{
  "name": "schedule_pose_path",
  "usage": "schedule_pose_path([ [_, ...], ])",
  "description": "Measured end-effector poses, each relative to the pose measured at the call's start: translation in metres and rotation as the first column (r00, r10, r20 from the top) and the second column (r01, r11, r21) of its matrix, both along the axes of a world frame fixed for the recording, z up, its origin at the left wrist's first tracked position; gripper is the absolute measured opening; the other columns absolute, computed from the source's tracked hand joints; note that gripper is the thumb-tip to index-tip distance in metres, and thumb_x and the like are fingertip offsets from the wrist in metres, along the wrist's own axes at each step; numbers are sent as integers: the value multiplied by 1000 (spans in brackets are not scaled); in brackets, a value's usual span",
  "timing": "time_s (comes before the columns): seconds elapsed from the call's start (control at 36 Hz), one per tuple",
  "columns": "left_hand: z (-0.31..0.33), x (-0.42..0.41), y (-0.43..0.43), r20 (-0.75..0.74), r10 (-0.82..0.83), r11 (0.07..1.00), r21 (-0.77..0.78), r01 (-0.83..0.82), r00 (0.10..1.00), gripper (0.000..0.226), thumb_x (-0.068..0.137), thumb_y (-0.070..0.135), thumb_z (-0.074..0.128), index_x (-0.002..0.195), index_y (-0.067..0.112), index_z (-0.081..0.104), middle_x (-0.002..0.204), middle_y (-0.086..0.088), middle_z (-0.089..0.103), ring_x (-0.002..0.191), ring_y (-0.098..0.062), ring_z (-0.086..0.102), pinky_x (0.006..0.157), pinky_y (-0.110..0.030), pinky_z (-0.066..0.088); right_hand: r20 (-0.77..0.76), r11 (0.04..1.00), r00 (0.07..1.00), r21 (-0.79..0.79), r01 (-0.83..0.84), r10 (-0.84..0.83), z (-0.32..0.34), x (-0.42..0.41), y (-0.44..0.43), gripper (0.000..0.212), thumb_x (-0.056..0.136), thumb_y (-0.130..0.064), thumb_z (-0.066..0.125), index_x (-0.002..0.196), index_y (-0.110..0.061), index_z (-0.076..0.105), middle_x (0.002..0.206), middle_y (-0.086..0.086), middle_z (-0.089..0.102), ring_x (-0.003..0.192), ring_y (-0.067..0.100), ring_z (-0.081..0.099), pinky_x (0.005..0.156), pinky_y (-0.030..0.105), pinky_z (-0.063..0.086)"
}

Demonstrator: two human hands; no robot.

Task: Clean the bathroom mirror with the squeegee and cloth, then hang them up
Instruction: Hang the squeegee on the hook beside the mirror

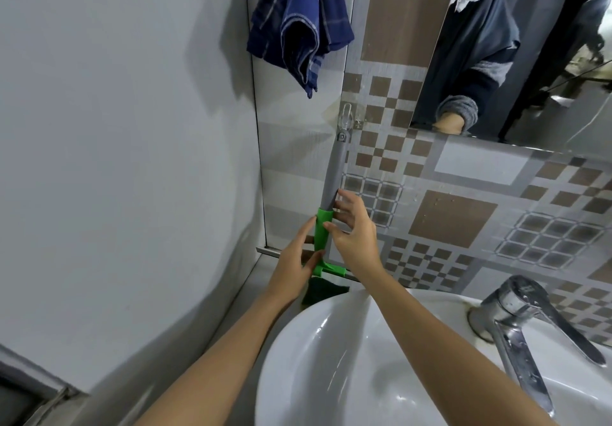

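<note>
The squeegee [335, 174] stands upright against the tiled wall, grey handle on top, green neck and dark sponge head at the bottom. Its handle tip sits just under a clear wall hook [346, 115]. My left hand [294, 261] touches the green neck from the left, thumb and fingers around it. From the right, my right hand [354, 232] meets the same part, fingers spread along the handle. A blue checked cloth [298, 25] hangs high on the wall above. The mirror [530, 45] is at the upper right.
A white washbasin [298, 359] lies below my arms, with a chrome mixer tap [516, 319] at its right. A plain grey wall fills the left side. The mirror reflects a person's dark sleeve and hand.
</note>
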State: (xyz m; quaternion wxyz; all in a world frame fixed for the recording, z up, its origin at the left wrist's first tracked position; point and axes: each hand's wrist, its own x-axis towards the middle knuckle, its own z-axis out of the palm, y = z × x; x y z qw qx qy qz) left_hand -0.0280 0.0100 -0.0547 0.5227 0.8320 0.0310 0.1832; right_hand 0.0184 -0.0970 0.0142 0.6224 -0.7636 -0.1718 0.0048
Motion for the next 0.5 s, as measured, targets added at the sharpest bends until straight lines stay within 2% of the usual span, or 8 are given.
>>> schedule_pose_path([
  [0.11,0,8,2,2,2,1000,-1,-2,1000,59,90,16,55,139,32,26,123,-3,54,96,-8,58,71,-9,51,-13,1000,1000,-7,-15,15,0,6,2,55,85,5,57,130,-20,39,121,0,54,117,18,55,94,32,50],
  [0.19,0,14,4,-11,1,1000,7,-1,1000,58,91,17,55,140,29,26,123,-5,54,96,-10,57,69,-10,50,-8,1000,1000,-29,-3,3,-1,11,4,56,85,5,57,131,-21,38,123,2,55,118,17,54,93,31,50],
  [0.31,0,19,6,-38,-4,1000,10,5,999,57,91,18,55,140,28,28,125,-6,55,105,-16,59,82,-23,51,9,998,1000,-60,-1,1,-3,15,4,56,85,5,57,131,-21,38,124,3,55,115,12,53,89,20,48],
  [0.36,1,19,9,-47,-23,1000,-7,23,999,55,91,17,54,139,30,30,126,-4,55,110,-15,57,89,-28,50,34,998,999,-69,4,-2,-2,15,2,55,85,5,57,130,-20,40,121,3,57,113,13,54,91,21,48],
  [0.42,6,17,12,-35,-33,999,-20,32,999,53,92,15,52,139,30,33,128,-1,55,115,-13,54,94,-24,47,70,997,997,-67,23,-19,2,15,0,51,84,4,59,128,-16,44,120,5,59,112,16,56,97,31,49],
  [0.5,26,16,17,45,28,1000,-14,-28,999,48,92,16,53,138,24,37,128,1,53,118,-7,47,96,-16,37,125,997,990,-10,72,-70,16,13,-3,43,84,1,61,124,-10,49,118,5,59,111,16,57,98,32,48],
])
